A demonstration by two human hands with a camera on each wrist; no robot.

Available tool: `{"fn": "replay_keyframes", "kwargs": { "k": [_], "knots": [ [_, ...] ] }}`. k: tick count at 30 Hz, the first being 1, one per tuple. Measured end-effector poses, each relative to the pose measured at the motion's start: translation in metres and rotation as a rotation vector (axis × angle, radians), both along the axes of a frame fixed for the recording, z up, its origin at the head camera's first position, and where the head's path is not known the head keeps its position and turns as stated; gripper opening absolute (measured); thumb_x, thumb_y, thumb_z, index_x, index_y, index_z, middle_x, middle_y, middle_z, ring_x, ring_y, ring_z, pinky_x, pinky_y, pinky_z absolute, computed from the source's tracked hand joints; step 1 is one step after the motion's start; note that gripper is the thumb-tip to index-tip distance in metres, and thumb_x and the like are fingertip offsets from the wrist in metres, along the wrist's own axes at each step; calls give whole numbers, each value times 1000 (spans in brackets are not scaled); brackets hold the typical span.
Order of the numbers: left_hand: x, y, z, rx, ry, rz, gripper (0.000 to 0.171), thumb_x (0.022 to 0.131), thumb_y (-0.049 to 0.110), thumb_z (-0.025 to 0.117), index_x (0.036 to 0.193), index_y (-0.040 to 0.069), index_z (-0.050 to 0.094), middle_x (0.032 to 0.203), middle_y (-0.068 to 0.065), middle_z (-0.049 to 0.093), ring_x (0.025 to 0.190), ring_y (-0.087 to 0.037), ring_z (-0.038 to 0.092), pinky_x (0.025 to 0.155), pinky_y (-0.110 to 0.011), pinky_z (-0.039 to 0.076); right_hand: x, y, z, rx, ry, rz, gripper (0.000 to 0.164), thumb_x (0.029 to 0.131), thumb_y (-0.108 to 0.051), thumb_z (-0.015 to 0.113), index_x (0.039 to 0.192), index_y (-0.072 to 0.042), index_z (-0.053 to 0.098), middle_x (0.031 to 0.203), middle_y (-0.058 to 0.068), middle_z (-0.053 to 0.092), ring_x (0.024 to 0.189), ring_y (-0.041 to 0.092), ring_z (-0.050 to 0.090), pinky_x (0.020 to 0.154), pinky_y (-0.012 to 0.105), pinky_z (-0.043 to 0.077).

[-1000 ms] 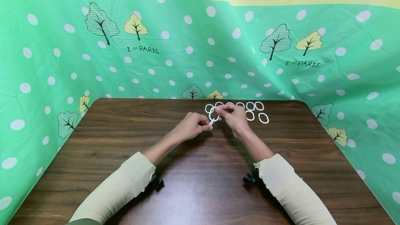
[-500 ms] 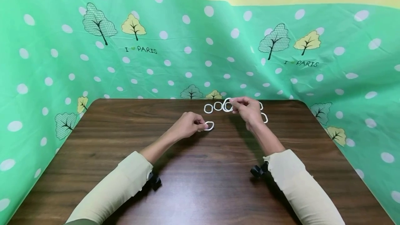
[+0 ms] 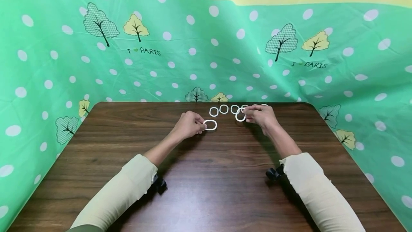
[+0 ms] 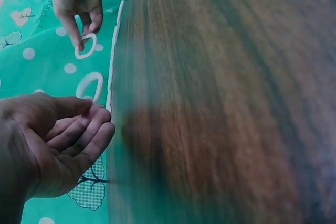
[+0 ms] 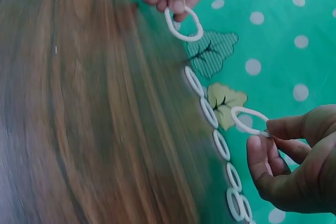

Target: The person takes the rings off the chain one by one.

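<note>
Thumb and fingers of my left hand (image 3: 189,125) pinch a white oval chain link (image 3: 216,125) by its left end, over the far part of the table. To the right, a second white chain link (image 3: 236,116) is pinched by my right hand (image 3: 262,116); in the head view it overlaps the links lying behind it. The two held links are apart, as the right wrist view also shows, with the left-hand link (image 5: 185,38) and right-hand link (image 5: 234,116) both raised. My right fingers hide some of the row behind them in the head view.
Several loose white links (image 5: 222,145) lie in a row along the far edge of the brown wooden table (image 3: 199,174). Behind the table hangs a green dotted cloth (image 3: 180,67). Black wrist devices (image 3: 273,174) sit under both sleeves.
One second ago the two held links met, one hooked through or overlapping the other. They have separated; my right hand has moved right with its link, my left hand slightly left with its own.
</note>
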State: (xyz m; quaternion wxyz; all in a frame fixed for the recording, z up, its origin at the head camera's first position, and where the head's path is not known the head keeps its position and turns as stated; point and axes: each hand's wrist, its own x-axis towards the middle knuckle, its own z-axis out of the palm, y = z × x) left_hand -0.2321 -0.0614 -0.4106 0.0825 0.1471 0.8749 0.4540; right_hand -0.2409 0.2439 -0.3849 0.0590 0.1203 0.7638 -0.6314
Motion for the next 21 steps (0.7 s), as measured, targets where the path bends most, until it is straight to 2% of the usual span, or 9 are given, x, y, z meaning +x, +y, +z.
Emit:
{"fn": "replay_keyframes", "kwargs": {
  "k": [5, 7, 10, 11, 12, 14, 17, 18, 21],
  "knots": [
    [-6, 5, -2, 11, 0, 36, 14, 105, 7, 75, 102, -3, 84, 82, -11, 84, 70, -22, 80, 60, -26, 61, -5, 9, -6, 68, -30, 34, 36, 110, -7, 71, 141, 11, 68, 101, -8, 73, 80, 1, 76, 83, 21, 66],
    [-20, 7, -21, 8, 31, 36, 20, 105, 11, 73, 93, 1, 85, 74, -6, 82, 61, -15, 76, 56, -25, 60, -8, 10, -8, 81, -40, 52, 38, 109, -6, 72, 143, 12, 68, 97, -8, 75, 77, 1, 75, 80, 21, 67],
    [-29, 13, -26, -35, -4, 45, 28, 104, 15, 74, 79, 7, 83, 64, -2, 77, 51, -13, 69, 51, -28, 58, -9, 7, -13, 79, -49, 84, 41, 107, -2, 74, 144, 14, 67, 90, -8, 78, 75, 1, 74, 76, 21, 66],
    [-35, 15, -35, -55, 0, 47, 30, 103, 16, 75, 74, 9, 81, 61, 0, 74, 47, -12, 66, 48, -27, 56, -10, 5, -15, 77, -49, 95, 41, 107, -1, 74, 143, 15, 67, 89, -8, 78, 75, 1, 73, 75, 21, 66],
    [-37, 17, -35, -87, -13, 49, 33, 104, 18, 75, 71, 11, 79, 59, 1, 73, 46, -12, 65, 47, -27, 55, -11, 2, -17, 77, -49, 105, 40, 106, 0, 74, 142, 16, 67, 88, -7, 79, 75, 2, 73, 74, 21, 66],
    [-31, 24, -23, -176, -56, 56, 37, 104, 18, 73, 67, 12, 73, 56, -1, 70, 46, -15, 64, 49, -31, 55, -12, -4, -20, 85, -47, 132, 37, 106, 2, 73, 139, 17, 68, 88, -6, 80, 76, 1, 73, 73, 21, 66],
    [-34, 32, -21, -311, -73, 43, 40, 105, 22, 68, 65, 14, 67, 57, -1, 68, 50, -16, 65, 52, -32, 52, -15, -13, -24, 118, -45, 165, 32, 106, 2, 72, 135, 17, 70, 92, -1, 81, 77, 2, 74, 73, 21, 66],
    [-32, 35, -13, -356, -95, 34, 40, 106, 24, 66, 67, 14, 66, 59, -2, 68, 53, -18, 66, 55, -34, 53, -17, -15, -25, 132, -44, 172, 31, 106, 1, 72, 133, 17, 71, 93, 1, 82, 77, 3, 73, 73, 21, 66],
    [-40, 43, -17, -459, -119, 24, 36, 106, 27, 60, 73, 13, 66, 67, -6, 69, 61, -22, 68, 61, -37, 54, -22, -23, -29, 171, -36, 188, 29, 105, -1, 75, 130, 15, 74, 98, 5, 83, 76, 4, 71, 71, 20, 65]
  ]
}}
